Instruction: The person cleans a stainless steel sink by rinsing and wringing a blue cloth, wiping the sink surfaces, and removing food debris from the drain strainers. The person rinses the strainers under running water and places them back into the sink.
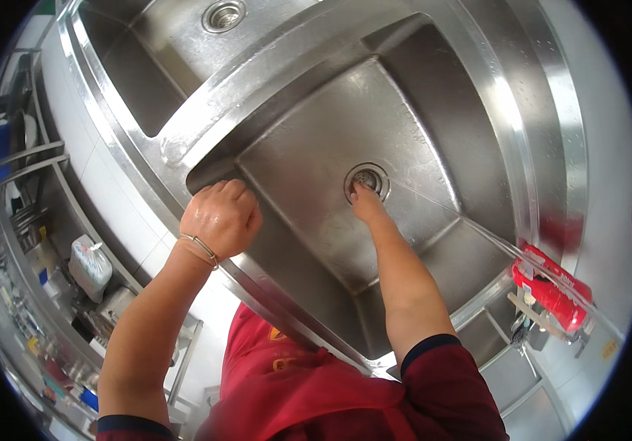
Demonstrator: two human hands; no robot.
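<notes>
Before me is a stainless steel sink basin (pixel 316 132) with a round drain (pixel 384 190) in its floor. My right hand (pixel 368 203) reaches down into the basin, its fingertips inside the drain opening at the perforated metal strainer (pixel 368 177). Whether those fingers grip the strainer is hidden. My left hand (pixel 220 218), wet on its back, is curled into a fist at the near left rim of the sink (pixel 238 270). Nothing shows in it, though its underside is hidden. A metal bangle (pixel 200 247) circles the left wrist.
A thin clear stream (pixel 448 209), apparently water, slants from the right to the drain. Beyond the divider lies a second basin (pixel 178 49) with its own drain (pixel 223 16). A red packaged item (pixel 552 286) is at the right. Metal shelving (pixel 35 160) with a tied plastic bag (pixel 91 263) stands left.
</notes>
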